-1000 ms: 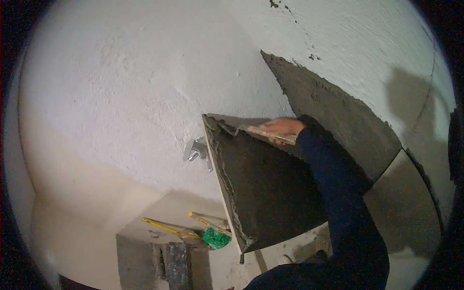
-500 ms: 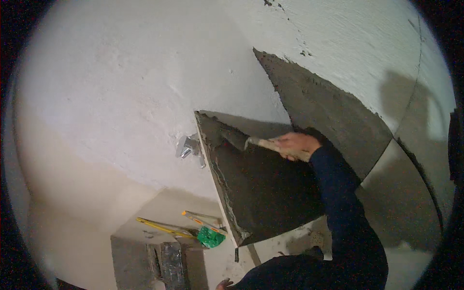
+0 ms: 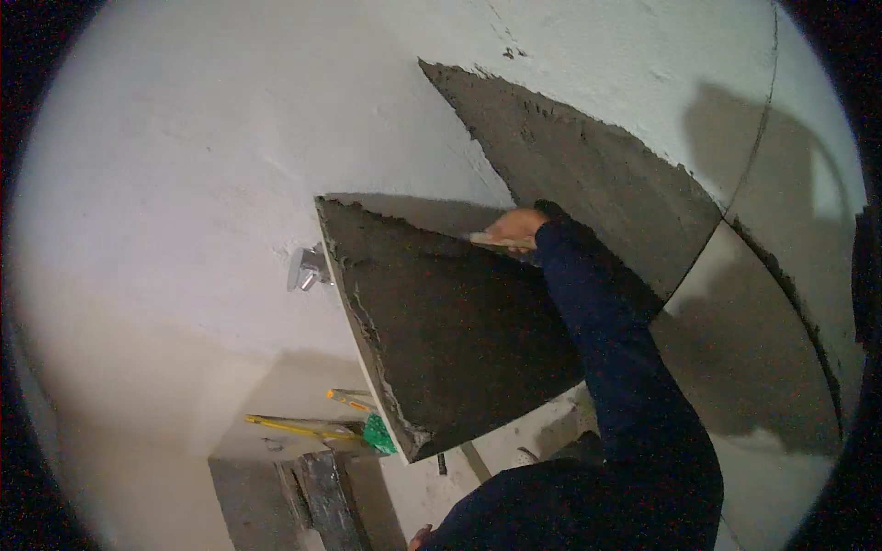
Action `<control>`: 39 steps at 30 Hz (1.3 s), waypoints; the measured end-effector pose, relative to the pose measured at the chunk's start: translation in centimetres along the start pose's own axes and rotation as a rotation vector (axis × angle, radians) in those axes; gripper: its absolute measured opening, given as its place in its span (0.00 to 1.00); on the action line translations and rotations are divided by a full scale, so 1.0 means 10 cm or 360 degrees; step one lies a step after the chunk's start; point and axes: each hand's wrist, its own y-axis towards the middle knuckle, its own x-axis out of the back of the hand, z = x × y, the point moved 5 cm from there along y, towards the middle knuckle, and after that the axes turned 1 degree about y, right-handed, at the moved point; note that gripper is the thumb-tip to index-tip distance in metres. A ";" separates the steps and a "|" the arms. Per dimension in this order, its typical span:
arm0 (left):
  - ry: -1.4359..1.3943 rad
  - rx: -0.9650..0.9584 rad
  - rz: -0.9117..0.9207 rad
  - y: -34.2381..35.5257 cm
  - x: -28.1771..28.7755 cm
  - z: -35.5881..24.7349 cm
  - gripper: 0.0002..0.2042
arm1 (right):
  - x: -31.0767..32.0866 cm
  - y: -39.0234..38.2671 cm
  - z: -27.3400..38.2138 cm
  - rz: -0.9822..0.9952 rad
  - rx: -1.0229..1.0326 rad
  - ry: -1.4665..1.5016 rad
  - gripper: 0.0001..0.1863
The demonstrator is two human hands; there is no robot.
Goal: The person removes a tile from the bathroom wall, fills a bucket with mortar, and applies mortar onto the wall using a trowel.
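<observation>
My right hand [image 3: 516,226] is closed around the pale handle of a trowel [image 3: 496,241], over the upper edge of a large tile [image 3: 459,321]. The trowel's blade does not show clearly against the dark surface. Dark grey wet mortar covers the tile's upward face, with a rough ridge along its pale left edge. Only a small part of my left hand [image 3: 420,538] shows at the lower edge, below the tile's near corner. Its fingers are mostly out of sight, and what it holds, if anything, cannot be seen.
A grey mortar patch [image 3: 588,165] covers part of the white wall beside laid tiles [image 3: 744,340]. Metal fittings [image 3: 310,266] project from the wall left of the tile. A yellow folding rule [image 3: 303,428], a green bag [image 3: 378,434] and a mortar-stained box [image 3: 331,505] lie lower left.
My right hand and the trowel have moved from over the mortar's upper middle to the tile's upper edge. The trowel's blade no longer shows plainly. The whole view has shifted slightly.
</observation>
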 end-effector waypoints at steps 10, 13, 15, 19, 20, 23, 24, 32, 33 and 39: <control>0.0326 -0.0112 0.0172 -0.01 0.13 0.35 0.31 | -0.75 -1.08 -0.57 0.0116 -0.0385 0.1262 0.22; 0.0478 -0.0579 0.0370 -0.04 0.41 0.31 0.33 | -0.90 -1.36 -0.22 0.0284 -0.0371 0.1450 0.19; -0.0539 0.0171 0.0345 0.22 0.32 0.12 0.32 | -0.85 -1.63 -0.32 0.0075 -0.0430 0.1498 0.19; -0.0265 0.0286 0.0154 0.40 0.10 -0.48 0.33 | -0.70 -1.59 -0.24 -0.0043 -0.0395 0.1630 0.21; -0.0313 0.0298 0.0188 0.35 0.05 -0.49 0.34 | -0.71 -1.53 -0.13 -0.0033 -0.0378 0.1530 0.22; -0.0082 0.0262 0.0136 0.34 -0.22 -0.85 0.34 | -0.65 -1.57 0.03 0.0014 -0.0343 0.1226 0.24; -0.0084 0.0226 0.0176 0.34 -0.18 -0.92 0.33 | -0.65 -1.63 0.15 0.0104 -0.0338 0.1096 0.24; -0.0101 0.0272 0.0277 0.32 -0.20 -0.97 0.32 | -0.96 -2.46 -0.17 -0.0055 -0.0470 0.1408 0.22; -0.0102 0.0266 0.0331 0.33 -0.28 -1.02 0.32 | -0.95 -2.52 -0.21 -0.0084 -0.0449 0.1360 0.21; 0.0100 0.0121 0.0321 0.51 -0.20 -1.17 0.33 | -1.15 -2.63 -0.11 0.0371 -0.0420 0.1302 0.22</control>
